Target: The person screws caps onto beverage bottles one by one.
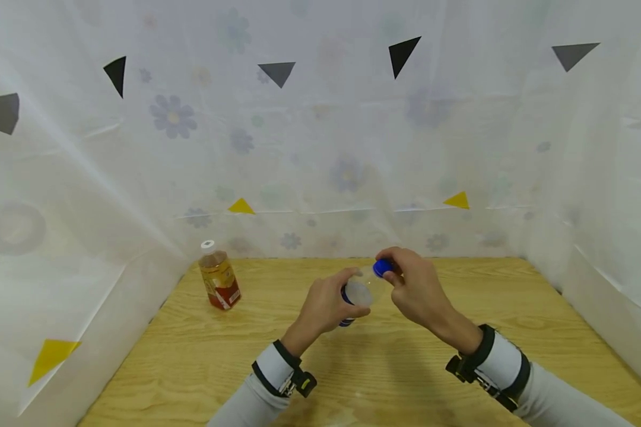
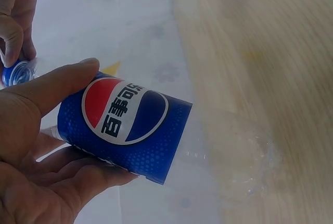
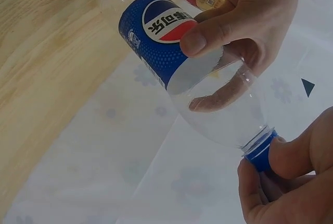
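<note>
A clear plastic cola bottle (image 1: 360, 293) with a blue Pepsi label (image 2: 125, 125) is held tilted above the table, its neck toward the right hand. The left hand (image 1: 326, 301) grips the bottle around its label and upper body, thumb on one side. No liquid shows inside. The right hand (image 1: 421, 290) pinches the blue cap (image 3: 261, 153) between thumb and fingers. In the right wrist view the cap sits on the bottle's neck (image 3: 256, 138).
An amber drink bottle (image 1: 221, 280) with a white cap stands upright at the left back of the wooden table (image 1: 192, 367). A white flowered sheet (image 1: 320, 142) with black, grey and yellow triangles surrounds the table's back and sides.
</note>
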A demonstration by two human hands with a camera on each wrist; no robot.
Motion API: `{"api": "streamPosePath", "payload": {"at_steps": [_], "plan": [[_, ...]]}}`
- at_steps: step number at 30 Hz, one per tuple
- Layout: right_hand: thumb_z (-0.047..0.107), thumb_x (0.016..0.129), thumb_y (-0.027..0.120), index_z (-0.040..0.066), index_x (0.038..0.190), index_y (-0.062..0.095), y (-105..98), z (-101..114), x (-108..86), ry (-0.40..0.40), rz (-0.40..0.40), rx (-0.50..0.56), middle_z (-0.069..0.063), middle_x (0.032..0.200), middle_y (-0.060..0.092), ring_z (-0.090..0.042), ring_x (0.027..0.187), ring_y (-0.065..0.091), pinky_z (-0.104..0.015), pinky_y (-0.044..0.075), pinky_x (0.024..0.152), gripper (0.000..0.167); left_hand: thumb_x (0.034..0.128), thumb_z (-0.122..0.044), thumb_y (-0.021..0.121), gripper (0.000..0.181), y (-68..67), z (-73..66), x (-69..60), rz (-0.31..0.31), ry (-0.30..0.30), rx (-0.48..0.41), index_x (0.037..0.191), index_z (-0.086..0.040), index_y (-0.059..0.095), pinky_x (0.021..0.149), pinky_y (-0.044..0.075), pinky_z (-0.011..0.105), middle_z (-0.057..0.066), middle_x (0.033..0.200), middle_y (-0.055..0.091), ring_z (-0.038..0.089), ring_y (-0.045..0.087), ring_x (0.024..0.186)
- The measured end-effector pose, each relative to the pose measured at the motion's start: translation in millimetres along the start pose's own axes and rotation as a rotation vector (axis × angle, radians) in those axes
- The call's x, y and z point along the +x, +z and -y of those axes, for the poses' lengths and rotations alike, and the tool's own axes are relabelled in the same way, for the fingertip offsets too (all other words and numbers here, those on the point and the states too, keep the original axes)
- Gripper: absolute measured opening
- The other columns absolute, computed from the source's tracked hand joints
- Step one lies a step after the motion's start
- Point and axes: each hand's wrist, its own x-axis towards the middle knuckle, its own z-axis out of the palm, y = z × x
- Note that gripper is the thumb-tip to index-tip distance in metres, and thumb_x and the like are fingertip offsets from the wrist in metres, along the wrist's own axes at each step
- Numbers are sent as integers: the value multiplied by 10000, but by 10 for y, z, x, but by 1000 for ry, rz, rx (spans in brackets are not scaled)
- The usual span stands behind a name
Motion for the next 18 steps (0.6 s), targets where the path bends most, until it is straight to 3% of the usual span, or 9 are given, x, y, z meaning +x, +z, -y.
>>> {"api": "streamPosePath", "payload": {"at_steps": [9,18], "plan": [[-132,904,616,-31,1128,649,12,-8,12,4,-11,-15,-171,1029,682,-299,914,667,-464,576,767,247,776,-365,894,670,19,-13,0,-20,7,6,1362,-173,632,661,564,262,78,1062,748,235,725,875],[-82,915,625,-28,1106,634,17,11,43,47,14,-41,-169,994,666,-294,874,636,-462,553,739,199,774,-356,897,670,36,-1,0,-35,-3,5,1358,-157,635,662,569,267,84,1072,750,239,730,881]]}}
